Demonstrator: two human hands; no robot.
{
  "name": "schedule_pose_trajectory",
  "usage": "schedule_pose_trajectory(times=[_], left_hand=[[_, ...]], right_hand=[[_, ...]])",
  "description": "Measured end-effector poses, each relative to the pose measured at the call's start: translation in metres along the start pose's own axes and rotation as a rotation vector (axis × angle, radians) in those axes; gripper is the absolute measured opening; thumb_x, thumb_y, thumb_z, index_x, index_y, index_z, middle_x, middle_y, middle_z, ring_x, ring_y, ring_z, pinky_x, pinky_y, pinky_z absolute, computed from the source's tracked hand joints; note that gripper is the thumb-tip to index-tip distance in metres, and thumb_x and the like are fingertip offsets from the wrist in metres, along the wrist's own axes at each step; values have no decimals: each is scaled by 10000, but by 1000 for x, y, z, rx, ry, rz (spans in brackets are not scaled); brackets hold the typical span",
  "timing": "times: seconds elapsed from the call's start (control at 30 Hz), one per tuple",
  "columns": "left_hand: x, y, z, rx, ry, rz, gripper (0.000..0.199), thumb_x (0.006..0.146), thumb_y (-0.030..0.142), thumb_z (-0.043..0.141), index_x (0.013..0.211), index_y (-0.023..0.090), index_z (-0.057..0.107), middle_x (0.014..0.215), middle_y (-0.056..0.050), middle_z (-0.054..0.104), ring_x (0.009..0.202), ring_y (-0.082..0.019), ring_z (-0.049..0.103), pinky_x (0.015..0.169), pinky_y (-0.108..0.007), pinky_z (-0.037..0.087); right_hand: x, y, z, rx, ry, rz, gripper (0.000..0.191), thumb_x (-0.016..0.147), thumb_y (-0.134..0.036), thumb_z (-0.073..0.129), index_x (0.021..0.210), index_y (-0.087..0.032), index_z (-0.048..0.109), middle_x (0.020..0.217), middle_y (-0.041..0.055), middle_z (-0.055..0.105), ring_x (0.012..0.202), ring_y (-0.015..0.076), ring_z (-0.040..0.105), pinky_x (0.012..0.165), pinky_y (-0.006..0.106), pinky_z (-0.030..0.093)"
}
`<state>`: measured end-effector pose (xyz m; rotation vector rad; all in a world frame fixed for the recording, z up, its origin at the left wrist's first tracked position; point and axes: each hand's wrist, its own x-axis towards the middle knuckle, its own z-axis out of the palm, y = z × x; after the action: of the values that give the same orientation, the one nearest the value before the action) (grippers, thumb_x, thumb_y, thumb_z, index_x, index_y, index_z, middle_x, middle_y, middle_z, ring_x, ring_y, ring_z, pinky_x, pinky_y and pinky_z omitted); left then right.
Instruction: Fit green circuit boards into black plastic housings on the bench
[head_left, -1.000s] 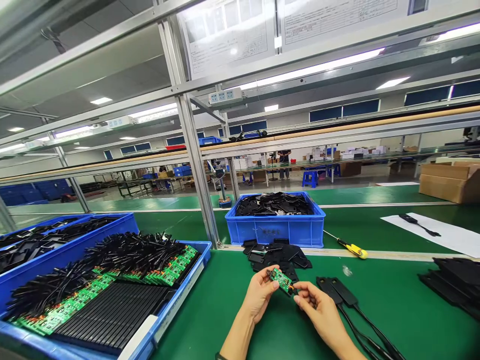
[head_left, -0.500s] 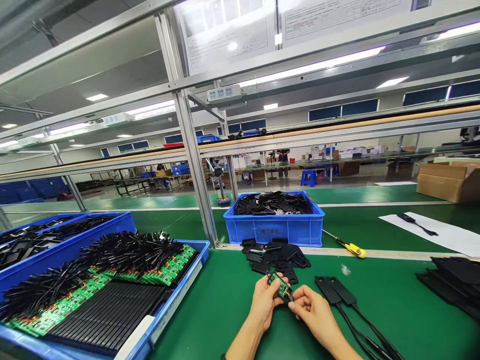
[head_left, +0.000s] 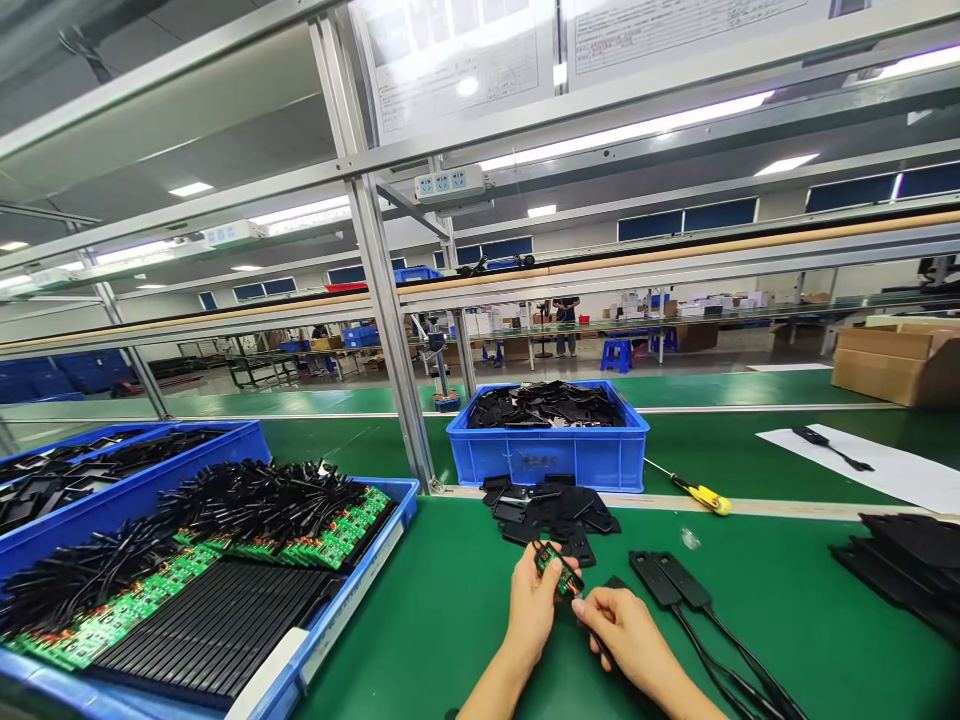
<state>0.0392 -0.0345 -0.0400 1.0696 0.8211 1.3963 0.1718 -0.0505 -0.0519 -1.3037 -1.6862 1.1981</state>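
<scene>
My left hand [head_left: 529, 608] is closed around a small green circuit board [head_left: 549, 562], its thumb on the board's face. The board appears to sit in a black plastic housing, most of it hidden by the fingers. At its near end, by the coloured wires [head_left: 573, 586], my right hand [head_left: 628, 628] pinches the black cable [head_left: 604, 652]. Two black finished-looking units [head_left: 666, 580] with cables lie just right of my right hand. Beyond my hands is a loose pile of flat black plastic pieces [head_left: 551, 510].
A blue bin [head_left: 547, 460] of black parts stands behind the pile. On the left, a blue tray [head_left: 360, 585] holds rows of circuit boards with cables. A yellow-handled screwdriver [head_left: 705, 497], a white sheet [head_left: 900, 475] and stacked black pieces [head_left: 904, 570] lie rightward.
The board has tilted in my left hand. My right hand has moved slightly down along it, fingers more curled, and the cable now shows beneath them.
</scene>
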Motion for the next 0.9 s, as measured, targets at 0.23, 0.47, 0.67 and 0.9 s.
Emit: schedule_pose_trajectory(times=[0.23, 0.47, 0.67, 0.9], left_hand=[[-2, 3, 2, -22, -66, -36, 388, 755, 454, 626, 940, 159, 453, 894, -114, 670, 804, -223, 649, 682, -318, 494], [-8, 11, 5, -87, -65, -52, 375, 764, 430, 627, 951, 158, 449, 898, -116, 670, 834, -235, 650, 693, -317, 490], [-8, 11, 9, -17, -54, 32, 353, 768, 441, 613, 924, 164, 459, 897, -109, 665, 825, -227, 643, 712, -329, 489], [-7, 13, 10, 54, -11, -28, 440, 715, 475, 636, 984, 165, 477, 771, -62, 657, 685, -179, 622, 617, -271, 475]], right_hand=[[1, -2, -9, -185, 130, -167, 421, 789, -522, 441, 574, -171, 526, 520, -28, 415, 523, 117, 362, 507, 241, 242], [5, 3, -12, -70, 4, -144, 489, 787, -565, 413, 611, -151, 605, 497, -28, 417, 496, 115, 364, 499, 236, 249], [1, -5, -10, -354, 168, -160, 439, 837, -498, 373, 601, -181, 564, 545, -3, 505, 549, 140, 433, 533, 248, 267], [0, -7, -11, -401, 164, -217, 429, 847, -481, 423, 542, -184, 469, 522, -20, 462, 525, 124, 407, 510, 242, 271]])
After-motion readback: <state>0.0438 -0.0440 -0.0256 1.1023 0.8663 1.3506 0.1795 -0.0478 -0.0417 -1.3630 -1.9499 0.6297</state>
